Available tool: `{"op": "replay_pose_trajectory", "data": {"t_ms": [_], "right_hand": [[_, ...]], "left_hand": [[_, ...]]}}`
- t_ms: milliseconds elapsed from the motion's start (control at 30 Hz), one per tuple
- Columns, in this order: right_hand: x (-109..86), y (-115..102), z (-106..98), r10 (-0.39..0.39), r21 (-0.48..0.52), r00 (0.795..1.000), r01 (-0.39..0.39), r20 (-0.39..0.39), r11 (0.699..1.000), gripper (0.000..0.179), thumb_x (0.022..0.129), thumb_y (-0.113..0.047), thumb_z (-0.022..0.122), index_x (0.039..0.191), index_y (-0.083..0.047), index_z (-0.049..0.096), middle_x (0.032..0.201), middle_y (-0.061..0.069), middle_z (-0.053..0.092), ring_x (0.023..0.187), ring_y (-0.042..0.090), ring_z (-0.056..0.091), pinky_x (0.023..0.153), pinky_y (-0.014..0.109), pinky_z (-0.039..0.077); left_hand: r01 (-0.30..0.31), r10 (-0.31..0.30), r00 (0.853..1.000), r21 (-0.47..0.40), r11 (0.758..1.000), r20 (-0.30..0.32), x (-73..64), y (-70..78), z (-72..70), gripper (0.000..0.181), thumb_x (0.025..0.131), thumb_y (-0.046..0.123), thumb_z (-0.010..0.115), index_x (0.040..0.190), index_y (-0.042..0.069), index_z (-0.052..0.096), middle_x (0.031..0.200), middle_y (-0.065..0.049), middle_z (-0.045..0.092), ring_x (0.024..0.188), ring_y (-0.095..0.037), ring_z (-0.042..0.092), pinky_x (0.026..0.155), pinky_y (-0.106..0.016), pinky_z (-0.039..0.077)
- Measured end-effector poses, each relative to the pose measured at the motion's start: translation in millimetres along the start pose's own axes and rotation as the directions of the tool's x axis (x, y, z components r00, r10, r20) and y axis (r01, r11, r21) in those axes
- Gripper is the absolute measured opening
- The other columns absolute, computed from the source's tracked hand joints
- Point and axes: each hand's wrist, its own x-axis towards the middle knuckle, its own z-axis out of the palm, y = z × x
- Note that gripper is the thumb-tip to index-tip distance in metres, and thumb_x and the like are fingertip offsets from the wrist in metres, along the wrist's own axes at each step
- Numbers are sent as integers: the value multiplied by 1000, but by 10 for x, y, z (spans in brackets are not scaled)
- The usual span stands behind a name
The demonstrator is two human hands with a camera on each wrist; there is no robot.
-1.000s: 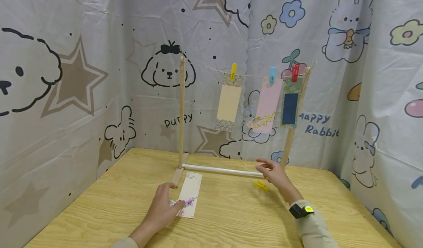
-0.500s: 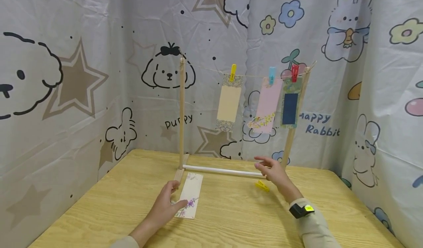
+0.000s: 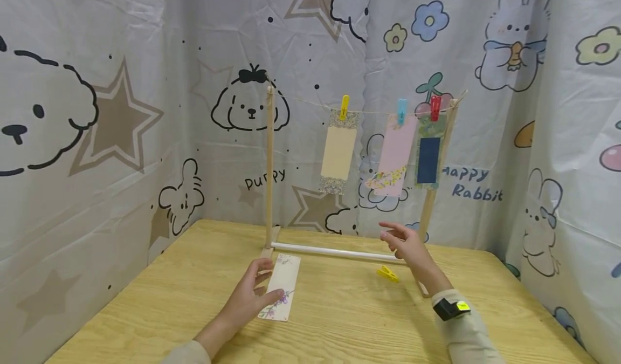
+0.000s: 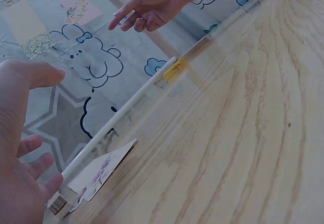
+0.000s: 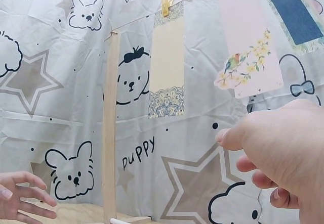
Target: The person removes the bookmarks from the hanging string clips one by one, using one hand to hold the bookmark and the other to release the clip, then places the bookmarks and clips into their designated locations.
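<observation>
A cream bookmark with purple flowers (image 3: 286,280) lies flat on the table at the left. My left hand (image 3: 240,296) hovers at its left edge, fingers loosely bent and thumb overlapping the flower print in the head view. In the left wrist view, the bookmark (image 4: 104,171) shows beyond that hand's fingertips. My right hand (image 3: 409,251) is raised at the right with relaxed fingers and nothing in them. Just in front of it, on the table, lies a yellow clothespin (image 3: 388,274). Behind, bookmarks in beige (image 3: 338,151), pink (image 3: 395,156) and blue-green (image 3: 429,159) hang from a string.
Two wooden posts, left (image 3: 270,164) and right (image 3: 428,213), carry the string, and a white rod (image 3: 335,252) joins them low down. Yellow (image 3: 344,108), blue (image 3: 401,111) and red (image 3: 435,108) clothespins grip the hanging bookmarks. A printed curtain (image 3: 218,153) surrounds the table (image 3: 339,321).
My left hand has shifted slightly forward and to the right over the bookmark's edge. The right hand has risen a little. The bookmark and loose clothespin lie where they were.
</observation>
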Motion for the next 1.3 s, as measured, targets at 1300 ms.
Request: {"op": "replay_pose_trajectory", "data": {"t_ms": [1300], "right_hand": [[34,-138,113,-15,85,1000,13,18,996,48,105,-26,65,145,0,55,102,7,65,73,14,49,57,24,40]], "left_hand": [[-82,80,997,-83,993,-17,403,204,79,60,93,8,77,145,4,46,146,-17,49,142,-43,38,114,-59,33]]}}
